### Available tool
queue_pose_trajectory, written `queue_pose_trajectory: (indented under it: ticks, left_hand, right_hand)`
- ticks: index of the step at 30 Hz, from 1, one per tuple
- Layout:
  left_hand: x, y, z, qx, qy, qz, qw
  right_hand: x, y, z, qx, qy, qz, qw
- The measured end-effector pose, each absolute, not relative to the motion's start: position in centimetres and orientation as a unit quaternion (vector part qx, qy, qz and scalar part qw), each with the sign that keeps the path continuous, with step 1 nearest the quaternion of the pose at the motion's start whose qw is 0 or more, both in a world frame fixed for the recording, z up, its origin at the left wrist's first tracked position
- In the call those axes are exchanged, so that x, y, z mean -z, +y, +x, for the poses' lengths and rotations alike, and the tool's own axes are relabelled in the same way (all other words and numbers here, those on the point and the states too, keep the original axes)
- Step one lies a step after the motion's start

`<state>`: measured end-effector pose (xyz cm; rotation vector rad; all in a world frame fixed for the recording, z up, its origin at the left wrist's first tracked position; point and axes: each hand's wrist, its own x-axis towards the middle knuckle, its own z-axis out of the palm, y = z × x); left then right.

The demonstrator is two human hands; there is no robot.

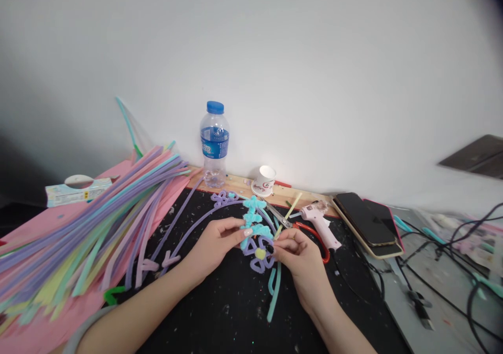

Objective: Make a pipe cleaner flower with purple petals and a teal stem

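Note:
In the middle of the head view, my left hand (214, 244) is closed, thumb and fingers pinching a fluffy turquoise pipe cleaner piece (253, 205) bent into several loops. Just below that piece sits a purple pipe cleaner flower (258, 266) with a yellow centre. My right hand (299, 257) pinches the flower's right edge; its fingertips partly hide the grip. A long purple pipe cleaner (196, 222) arches behind my left hand. Green-blue pipe cleaner stems (274, 301) hang below the flower. Beside my right hand lie red-handled scissors (321, 237).
A pink glue gun (321, 223) lies right of the scissors. Behind stand a water bottle (215, 147) and a paper cup (264, 180). A large bundle of pipe cleaners (106, 223) spreads at left. Phones (365, 219) and black cables (444, 246) lie at right.

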<state>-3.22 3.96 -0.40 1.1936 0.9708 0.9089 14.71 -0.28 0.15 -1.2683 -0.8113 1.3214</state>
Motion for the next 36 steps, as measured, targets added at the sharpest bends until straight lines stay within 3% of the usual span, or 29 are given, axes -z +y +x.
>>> queue_pose_trajectory:
  ticks: [15, 27, 36]
  left_hand:
    - [0.36, 3.89, -3.11, -0.415, 0.447, 0.493, 0.62]
    - [0.25, 4.62, -3.72, -0.476, 0.512, 0.456, 0.551]
    - [0.32, 3.97, -3.34, -0.429, 0.401, 0.44, 0.68]
  right_hand:
    - [0.17, -0.01, 14.75, -0.602, -0.309, -0.501, 0.539]
    - [-0.13, -0.2, 14.46, -0.596, -0.346, -0.502, 0.523]
    - [0.02, -0.35, 14.05, -0.596, -0.36, -0.482, 0.532]
